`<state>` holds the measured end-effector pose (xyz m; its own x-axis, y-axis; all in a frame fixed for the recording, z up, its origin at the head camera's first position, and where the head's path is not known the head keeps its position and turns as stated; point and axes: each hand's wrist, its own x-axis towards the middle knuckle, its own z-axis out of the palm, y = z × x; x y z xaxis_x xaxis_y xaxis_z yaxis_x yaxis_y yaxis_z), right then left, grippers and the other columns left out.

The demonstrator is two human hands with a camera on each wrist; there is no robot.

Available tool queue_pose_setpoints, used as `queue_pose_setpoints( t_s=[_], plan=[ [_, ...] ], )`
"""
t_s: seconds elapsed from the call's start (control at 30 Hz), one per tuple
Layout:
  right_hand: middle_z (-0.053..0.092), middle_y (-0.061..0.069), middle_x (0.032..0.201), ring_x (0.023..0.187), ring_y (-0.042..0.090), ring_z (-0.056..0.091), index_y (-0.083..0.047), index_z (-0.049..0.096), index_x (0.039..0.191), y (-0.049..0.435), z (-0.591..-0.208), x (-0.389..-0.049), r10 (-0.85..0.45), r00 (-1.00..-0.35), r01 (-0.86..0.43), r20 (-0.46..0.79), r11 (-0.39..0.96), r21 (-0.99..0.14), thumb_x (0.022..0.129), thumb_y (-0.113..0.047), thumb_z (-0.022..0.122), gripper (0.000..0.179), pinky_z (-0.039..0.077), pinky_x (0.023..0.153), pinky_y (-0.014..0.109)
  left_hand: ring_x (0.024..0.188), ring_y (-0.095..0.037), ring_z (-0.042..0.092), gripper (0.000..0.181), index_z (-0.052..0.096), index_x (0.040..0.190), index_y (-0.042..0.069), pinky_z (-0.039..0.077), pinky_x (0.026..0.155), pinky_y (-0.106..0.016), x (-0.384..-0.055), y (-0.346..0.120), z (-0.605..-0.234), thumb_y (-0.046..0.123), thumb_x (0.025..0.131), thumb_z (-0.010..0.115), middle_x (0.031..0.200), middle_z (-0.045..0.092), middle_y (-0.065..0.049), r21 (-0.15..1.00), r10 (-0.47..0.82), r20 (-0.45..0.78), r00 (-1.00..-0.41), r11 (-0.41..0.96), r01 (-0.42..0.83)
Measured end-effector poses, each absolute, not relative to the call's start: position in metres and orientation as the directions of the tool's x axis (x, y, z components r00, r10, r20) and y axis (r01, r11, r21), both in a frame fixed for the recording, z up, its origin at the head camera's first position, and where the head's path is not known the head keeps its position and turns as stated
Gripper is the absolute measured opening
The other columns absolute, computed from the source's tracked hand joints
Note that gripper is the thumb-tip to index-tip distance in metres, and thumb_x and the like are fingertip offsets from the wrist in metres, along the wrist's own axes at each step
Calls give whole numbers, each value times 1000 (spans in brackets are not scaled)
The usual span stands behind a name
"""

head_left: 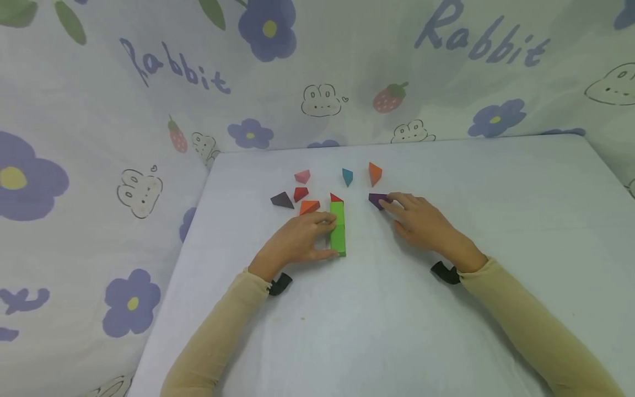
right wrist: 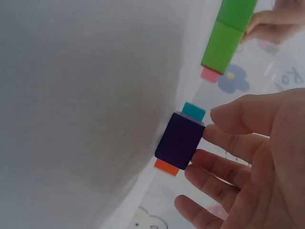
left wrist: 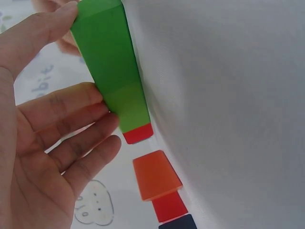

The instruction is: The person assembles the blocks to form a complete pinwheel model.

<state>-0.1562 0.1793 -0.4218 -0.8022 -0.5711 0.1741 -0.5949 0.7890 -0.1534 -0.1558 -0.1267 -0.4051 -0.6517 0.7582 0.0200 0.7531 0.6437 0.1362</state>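
Two green blocks [head_left: 338, 240] lie end to end in one line on the white table. My left hand [head_left: 303, 238] is at their left side, thumb near the close end, fingertips touching the side farther along; in the left wrist view the fingers [left wrist: 71, 102] are fairly straight. A red wedge block [head_left: 336, 197] sits at the far end of the green row. To the right, my right hand [head_left: 421, 223] reaches a dark purple block [head_left: 376, 199]. Its fingertips touch the edge of the purple block [right wrist: 180, 140] in the right wrist view, and the thumb stays off it.
Left of the green row lie an orange block [head_left: 310, 207], a smaller red block [head_left: 300, 193], a dark grey block [head_left: 282, 200] and a pink block [head_left: 302, 176]. Farther back are a blue block [head_left: 348, 176] and another orange block [head_left: 375, 173]. A patterned cloth [head_left: 347, 66] hangs behind.
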Motion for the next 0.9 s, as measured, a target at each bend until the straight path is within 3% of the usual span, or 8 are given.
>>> queue_pose_setpoints(
  t_s=[0.23,0.43,0.9],
  plan=[
    [50,16,139,129,33,50,-8,52,141,155,-424,-170,-589,-797,-603,133,775,-188,93,-13,61,50,45,105,52,127,-21,55,66,65,129,8,47,106,-35,-156,-127,-404,53,82,73,137,59,-5,124,762,25,-647,640,758],
    [48,17,141,127,33,53,-7,52,141,150,-425,-179,-582,-802,-595,132,762,-255,93,-13,62,49,48,100,52,128,-21,54,65,65,129,8,47,106,-35,-155,-126,-405,53,83,72,137,59,-5,126,766,25,-642,635,762],
    [44,17,149,136,35,45,-12,52,141,158,-423,-185,-575,-810,-583,113,772,-252,93,-14,62,49,43,106,56,128,-21,54,65,65,129,8,46,107,-35,-154,-126,-404,53,83,72,137,59,-5,117,765,34,-643,636,763]
  ],
)
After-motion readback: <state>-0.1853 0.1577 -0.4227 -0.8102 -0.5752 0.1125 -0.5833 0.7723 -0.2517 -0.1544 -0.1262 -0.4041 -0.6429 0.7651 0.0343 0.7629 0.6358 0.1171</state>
